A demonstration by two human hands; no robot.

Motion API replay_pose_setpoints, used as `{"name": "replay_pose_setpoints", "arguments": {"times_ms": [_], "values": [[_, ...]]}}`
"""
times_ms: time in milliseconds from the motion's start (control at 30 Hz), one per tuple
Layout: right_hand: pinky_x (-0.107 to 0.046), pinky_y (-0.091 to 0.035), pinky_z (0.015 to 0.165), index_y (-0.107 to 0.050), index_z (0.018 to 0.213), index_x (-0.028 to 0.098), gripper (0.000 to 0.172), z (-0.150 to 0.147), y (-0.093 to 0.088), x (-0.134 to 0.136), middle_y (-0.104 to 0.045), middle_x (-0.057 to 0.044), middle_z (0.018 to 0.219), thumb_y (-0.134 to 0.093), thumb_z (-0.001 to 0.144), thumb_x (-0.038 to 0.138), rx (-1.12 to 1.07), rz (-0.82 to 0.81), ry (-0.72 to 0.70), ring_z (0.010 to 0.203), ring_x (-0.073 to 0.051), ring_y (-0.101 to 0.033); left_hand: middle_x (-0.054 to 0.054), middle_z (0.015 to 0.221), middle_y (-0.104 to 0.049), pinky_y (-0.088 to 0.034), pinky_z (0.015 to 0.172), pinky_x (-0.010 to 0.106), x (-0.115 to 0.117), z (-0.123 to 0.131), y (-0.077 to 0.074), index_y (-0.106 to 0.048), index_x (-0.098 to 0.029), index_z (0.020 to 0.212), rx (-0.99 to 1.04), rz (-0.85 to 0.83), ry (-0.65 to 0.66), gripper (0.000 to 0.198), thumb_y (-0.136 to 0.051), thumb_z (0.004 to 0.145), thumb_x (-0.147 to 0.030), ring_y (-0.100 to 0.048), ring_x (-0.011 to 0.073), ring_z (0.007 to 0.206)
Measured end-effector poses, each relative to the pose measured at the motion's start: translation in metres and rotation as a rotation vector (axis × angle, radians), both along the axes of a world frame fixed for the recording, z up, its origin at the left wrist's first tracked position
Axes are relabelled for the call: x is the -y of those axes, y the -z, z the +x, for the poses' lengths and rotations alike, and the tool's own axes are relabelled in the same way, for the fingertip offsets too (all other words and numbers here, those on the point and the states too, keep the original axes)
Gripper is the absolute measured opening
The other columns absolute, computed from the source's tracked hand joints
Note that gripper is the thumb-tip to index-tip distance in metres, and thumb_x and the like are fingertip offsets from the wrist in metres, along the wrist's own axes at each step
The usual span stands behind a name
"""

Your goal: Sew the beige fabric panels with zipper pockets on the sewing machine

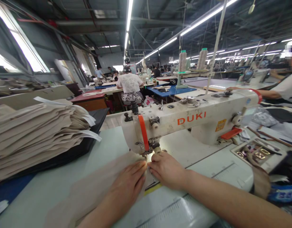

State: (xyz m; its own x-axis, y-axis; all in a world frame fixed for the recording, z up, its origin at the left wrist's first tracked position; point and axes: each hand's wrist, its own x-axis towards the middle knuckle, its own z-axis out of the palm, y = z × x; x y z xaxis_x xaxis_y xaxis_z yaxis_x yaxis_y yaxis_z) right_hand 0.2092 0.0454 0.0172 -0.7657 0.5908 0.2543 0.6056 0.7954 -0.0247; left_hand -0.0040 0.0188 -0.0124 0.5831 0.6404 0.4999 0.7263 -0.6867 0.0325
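Left hand [128,181] and right hand [166,170], just apart, press flat on beige woven fabric [93,193] beside the steel needle [145,155] of the white DUKI sewing machine [191,122]; fabric slippage could draw fingers [152,165] beneath it.

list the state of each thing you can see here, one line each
left hand, flat on the fabric, fingertips by the needle
right hand, pressing down beside the needle
beige fabric, spread on the machine table, under the needle
DUKI sewing machine, white, worn, light on at the needle
thread cones, upright on their stand
folded beige fabric stack, piled high, white strips sticking out
tray of metal buckles, holding loose buckles
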Motion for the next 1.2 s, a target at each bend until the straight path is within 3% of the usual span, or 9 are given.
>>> {"name": "replay_pose_setpoints", "arguments": {"times_ms": [267, 1200], "values": [[-0.033, -0.041, 0.081, -0.069, 0.094, 0.014, 0.020, -0.0002, 0.0040, -0.0013, -0.065, -0.008, 0.087, -0.051, 0.099, 0.018, 0.012, 0.015, -0.004, 0.083, -0.020, -0.055, 0.011, 0.118, -0.074, -0.061, 0.092, 0.038, -0.0016, 0.0027, -0.0015, -0.070, -0.014, 0.120, -0.027, 0.087, 0.008, 0.036, -0.043, 0.098, -0.025, -0.071, 0.0230, 0.105], [-0.033, -0.042, 0.081, -0.068, 0.093, 0.014, 0.016, -0.0001, 0.0077, -0.0001, -0.062, -0.008, 0.086, -0.053, 0.098, 0.017, -0.005, 0.003, 0.019, 0.085, -0.021, -0.053, 0.010, 0.120, -0.073, -0.059, 0.095, 0.041, -0.0095, -0.0007, 0.0001, -0.069, -0.016, 0.121, -0.017, -0.023, -0.015, 0.034, -0.047, 0.096, -0.023, -0.069, 0.0235, 0.110]]}}
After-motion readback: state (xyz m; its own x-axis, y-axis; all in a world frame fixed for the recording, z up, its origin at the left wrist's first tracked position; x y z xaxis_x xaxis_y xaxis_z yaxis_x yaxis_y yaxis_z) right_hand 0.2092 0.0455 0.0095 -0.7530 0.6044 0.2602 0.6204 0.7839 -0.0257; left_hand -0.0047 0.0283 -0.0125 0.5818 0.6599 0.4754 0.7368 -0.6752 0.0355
